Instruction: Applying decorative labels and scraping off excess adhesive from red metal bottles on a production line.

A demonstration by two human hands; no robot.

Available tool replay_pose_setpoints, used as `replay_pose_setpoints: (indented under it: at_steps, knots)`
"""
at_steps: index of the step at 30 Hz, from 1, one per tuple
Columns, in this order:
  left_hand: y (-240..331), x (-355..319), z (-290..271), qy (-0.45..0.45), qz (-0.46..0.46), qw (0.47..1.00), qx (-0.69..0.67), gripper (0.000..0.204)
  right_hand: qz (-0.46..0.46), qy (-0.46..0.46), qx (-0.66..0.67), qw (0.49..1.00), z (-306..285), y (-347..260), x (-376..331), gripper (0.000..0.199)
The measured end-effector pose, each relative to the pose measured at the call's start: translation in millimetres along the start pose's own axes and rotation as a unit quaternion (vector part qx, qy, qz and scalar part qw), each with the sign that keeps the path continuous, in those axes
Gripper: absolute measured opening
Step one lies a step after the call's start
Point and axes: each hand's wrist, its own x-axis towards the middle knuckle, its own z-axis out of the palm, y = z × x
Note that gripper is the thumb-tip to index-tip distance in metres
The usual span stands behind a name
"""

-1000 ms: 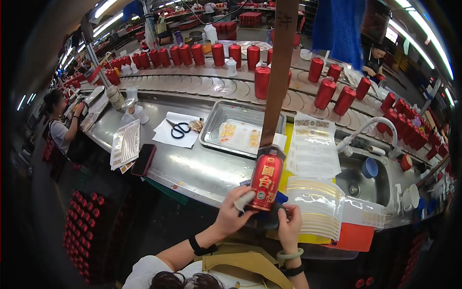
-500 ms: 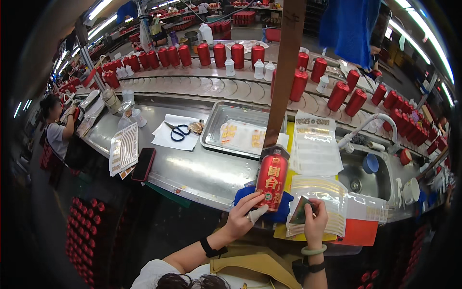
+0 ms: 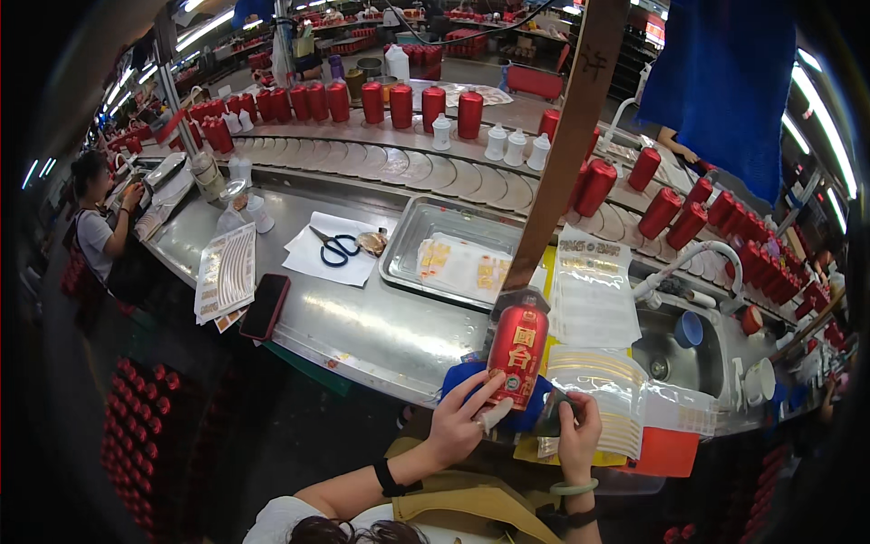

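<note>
A glossy red bottle [image 3: 523, 337] with gold characters lies tilted on a blue cloth [image 3: 464, 374] at the bench's front edge. My left hand [image 3: 456, 428] grips its lower end, fingers across the front; one finger wears a pale cover. Just to the right, my right hand [image 3: 580, 433] pinches a flat dark green piece [image 3: 550, 415], perhaps a scraper, close to the bottle's base. Under and beside that hand spread clear sheets of gold strip decals [image 3: 598, 385], over a yellow sheet [image 3: 535, 451] and an orange-red one [image 3: 666, 451].
A metal tray [image 3: 408, 276] with decal sheets sits behind the bottle, beside a wooden post [image 3: 566, 154]. Scissors [image 3: 335, 247] on white paper and a phone [image 3: 265, 306] lie leftward. At right is a sink [image 3: 657, 340] with a blue cup [image 3: 689, 331]. Red bottles [image 3: 401, 107] line the conveyor [image 3: 399, 168].
My right hand has brought the green piece leftward and nearer to the bottle's base. My left hand still grips the bottle. The whole view has shifted a little.
</note>
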Motion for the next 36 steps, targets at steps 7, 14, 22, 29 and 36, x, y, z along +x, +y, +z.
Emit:
replay_pose_setpoints:
  at_steps: [7,14,22,29,36]
  knots:
    - [-2,5,4,-0.022,0.027,0.999,0.001,0.05,-0.001,0.013,0.008,1.0,7,-4,0,0.017]
    - [-3,-1,5,-0.012,0.013,1.0,0.003,0.047,0.005,0.021,0.014,1.0,1,0,-3,0.018]
    - [-4,-2,3,0.015,-0.016,0.999,0.027,0.042,-0.007,0.022,0.001,1.0,5,-12,-6,0.018]
    - [-11,-3,-1,0.035,-0.032,0.999,0.012,0.044,-0.004,0.023,0.015,1.0,4,-9,-3,0.018]
    - [-16,-19,-7,0.036,-0.086,0.996,0.013,0.041,-0.002,0.014,-0.006,1.0,0,-10,-12,0.019]
